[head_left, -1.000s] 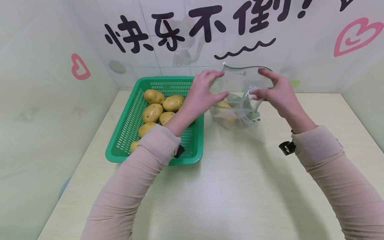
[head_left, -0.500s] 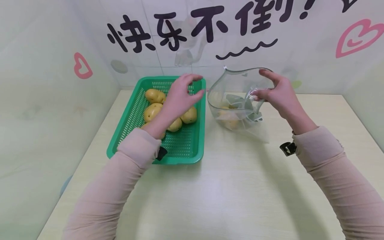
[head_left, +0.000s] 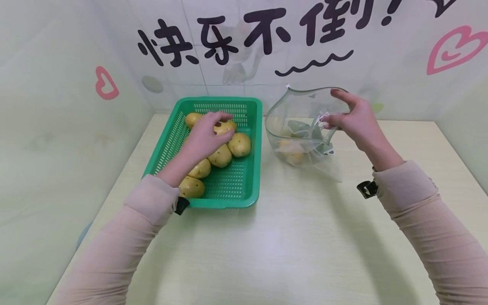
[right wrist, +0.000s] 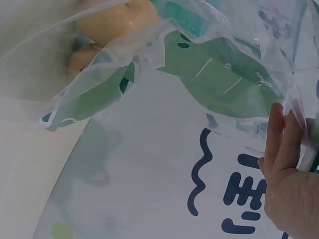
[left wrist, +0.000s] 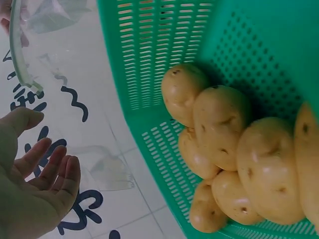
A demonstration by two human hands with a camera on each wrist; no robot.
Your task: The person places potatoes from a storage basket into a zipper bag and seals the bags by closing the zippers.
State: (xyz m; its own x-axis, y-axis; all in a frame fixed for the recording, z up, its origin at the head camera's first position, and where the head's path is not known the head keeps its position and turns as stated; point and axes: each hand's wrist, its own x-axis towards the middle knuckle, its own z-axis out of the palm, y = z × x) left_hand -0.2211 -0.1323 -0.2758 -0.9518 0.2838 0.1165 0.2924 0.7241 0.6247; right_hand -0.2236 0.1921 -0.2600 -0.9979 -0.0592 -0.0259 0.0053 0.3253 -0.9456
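My left hand (head_left: 207, 134) hovers over the green plastic basket (head_left: 258, 169), fingers loosely bent, holding nothing. Under and around it lie several yellow potatoes (head_left: 239, 145); the hand and forearm hide some of them. In the left wrist view, the same hand (left wrist: 37, 186) stands apart from the potatoes (left wrist: 222, 127). My right hand (head_left: 354, 120) pinches the rim of a clear zip bag (head_left: 324, 148), whose mouth gapes wide. At least two potatoes (right wrist: 117, 22) rest inside the bag, seen through its wall in the right wrist view, with green printing on the plastic.
The basket stands on the left of a pale wooden table (head_left: 289, 241), close to the back wall (head_left: 251, 76). That wall bears black lettering and pink hearts. The bag stands just right of the basket. A light side panel (head_left: 57, 148) borders the table's left.
My left hand has let go of the bag's rim and moved left, over the potatoes in the basket. The right hand keeps its hold on the bag, almost unmoved.
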